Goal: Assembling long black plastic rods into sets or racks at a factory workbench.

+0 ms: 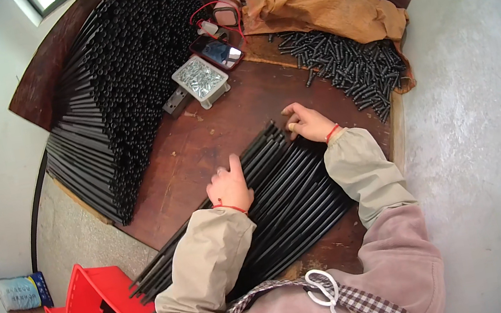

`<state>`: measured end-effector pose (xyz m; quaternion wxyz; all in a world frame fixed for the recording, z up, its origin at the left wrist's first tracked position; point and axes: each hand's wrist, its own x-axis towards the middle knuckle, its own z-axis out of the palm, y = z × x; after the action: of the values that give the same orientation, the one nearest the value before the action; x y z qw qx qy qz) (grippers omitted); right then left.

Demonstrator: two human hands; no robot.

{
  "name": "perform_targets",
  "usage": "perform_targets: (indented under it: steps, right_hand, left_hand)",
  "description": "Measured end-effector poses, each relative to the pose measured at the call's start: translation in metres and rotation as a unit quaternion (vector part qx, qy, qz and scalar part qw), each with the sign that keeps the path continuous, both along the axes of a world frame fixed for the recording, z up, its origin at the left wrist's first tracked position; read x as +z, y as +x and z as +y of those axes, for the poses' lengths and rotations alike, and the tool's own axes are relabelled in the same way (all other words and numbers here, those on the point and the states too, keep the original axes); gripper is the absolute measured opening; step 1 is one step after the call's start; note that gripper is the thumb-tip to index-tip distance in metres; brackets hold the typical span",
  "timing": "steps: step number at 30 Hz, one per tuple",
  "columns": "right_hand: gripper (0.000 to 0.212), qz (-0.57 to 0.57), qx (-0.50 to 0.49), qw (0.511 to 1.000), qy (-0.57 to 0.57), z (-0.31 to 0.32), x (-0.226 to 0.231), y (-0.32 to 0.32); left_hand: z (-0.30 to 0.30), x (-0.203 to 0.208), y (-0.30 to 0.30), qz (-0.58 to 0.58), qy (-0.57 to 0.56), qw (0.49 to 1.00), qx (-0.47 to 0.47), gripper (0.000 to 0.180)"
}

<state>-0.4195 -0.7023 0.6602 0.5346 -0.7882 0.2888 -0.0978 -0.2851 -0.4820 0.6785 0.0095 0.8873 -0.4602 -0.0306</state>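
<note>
Long black tubes (291,199) lie side by side on the brown tabletop in front of me, an upper group slanting from lower left to upper right. My left hand (229,187) rests over this upper group; its thumb stands out apart from the loosely bent fingers. At the far right ends of the tubes is my right hand (306,124), its fingers bent and thumb close to the index finger. Whatever lies between those fingertips is too small to make out. Red bands circle both wrists.
A big stack of black tubes (123,78) fills the back left. A white bin of small metal parts (202,79) stands beside a phone (217,51). Short black pieces (348,62) spill from an orange-brown sack (318,7). Red plastic bins (100,310) sit lower left.
</note>
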Motion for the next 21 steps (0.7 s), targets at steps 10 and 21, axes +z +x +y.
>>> perform_targets:
  steps: [10, 21]
  right_hand:
    - [0.023, 0.008, 0.065, 0.995, -0.074, 0.005, -0.007, 0.000]
    - [0.029, 0.025, 0.098, 0.984, -0.146, 0.000, 0.005, 0.002]
  left_hand:
    - [-0.014, 0.006, 0.022, 0.070, 0.061, 0.992, 0.087, 0.055]
    - [-0.022, -0.003, 0.036, 0.044, 0.020, 0.994, 0.093, 0.043]
